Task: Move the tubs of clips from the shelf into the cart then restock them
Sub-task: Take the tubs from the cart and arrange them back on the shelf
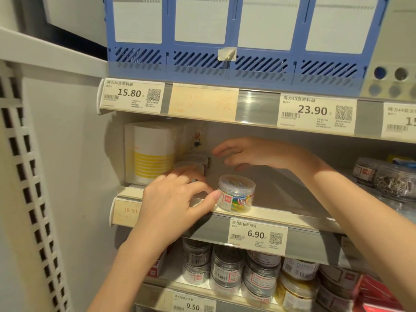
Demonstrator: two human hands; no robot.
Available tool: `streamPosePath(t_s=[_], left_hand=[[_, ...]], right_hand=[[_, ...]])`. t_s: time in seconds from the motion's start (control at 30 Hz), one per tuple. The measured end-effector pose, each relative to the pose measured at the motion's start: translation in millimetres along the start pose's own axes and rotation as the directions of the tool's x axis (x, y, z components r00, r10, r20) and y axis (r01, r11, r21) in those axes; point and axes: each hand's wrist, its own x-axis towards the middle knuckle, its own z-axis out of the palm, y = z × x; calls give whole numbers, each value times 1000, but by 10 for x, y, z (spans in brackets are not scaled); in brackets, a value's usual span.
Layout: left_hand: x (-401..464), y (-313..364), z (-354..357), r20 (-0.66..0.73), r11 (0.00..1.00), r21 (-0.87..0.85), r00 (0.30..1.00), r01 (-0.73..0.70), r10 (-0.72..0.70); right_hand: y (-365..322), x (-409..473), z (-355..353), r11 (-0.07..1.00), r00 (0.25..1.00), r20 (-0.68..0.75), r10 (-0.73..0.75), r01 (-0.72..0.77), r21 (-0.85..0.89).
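A clear tub of coloured clips (236,192) stands at the front edge of the middle shelf (281,216). My left hand (177,199) is just left of it, its thumb tip touching the tub's side. Its fingers curl over a second clear tub (190,165), which is mostly hidden by them. Another tub (199,159) stands behind that one, deeper in the shelf. My right hand (249,154) reaches in from the right above the shelf floor, its fingers spread and holding nothing, close to the rear tubs.
A white box with yellow stripes (150,154) fills the shelf's left end. Tubs of metal clips (391,179) sit at the right. Several tubs (227,266) crowd the shelf below. Blue file holders (225,41) stand above. A perforated white panel (27,176) borders the left.
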Motion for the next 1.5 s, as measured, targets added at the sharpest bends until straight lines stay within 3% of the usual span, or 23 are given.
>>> streamPosePath(t_s=[0.37, 0.67, 1.07, 1.5], left_hand=[[-11, -5, 21, -12, 1000, 4, 1000, -20, 20], [-11, 11, 22, -50, 1000, 21, 998, -23, 24], [-8, 9, 35, -38, 1000, 21, 999, -4, 5], [-13, 13, 45, -68, 1000, 0, 998, 6, -6]], right_hand=[[118, -814, 176, 985, 996, 33, -78, 72, 155], [172, -711, 271, 981, 992, -79, -97, 108, 159], [95, 118, -43, 993, 955, -292, -44, 74, 91], [131, 941, 131, 996, 919, -395, -3, 37, 78]])
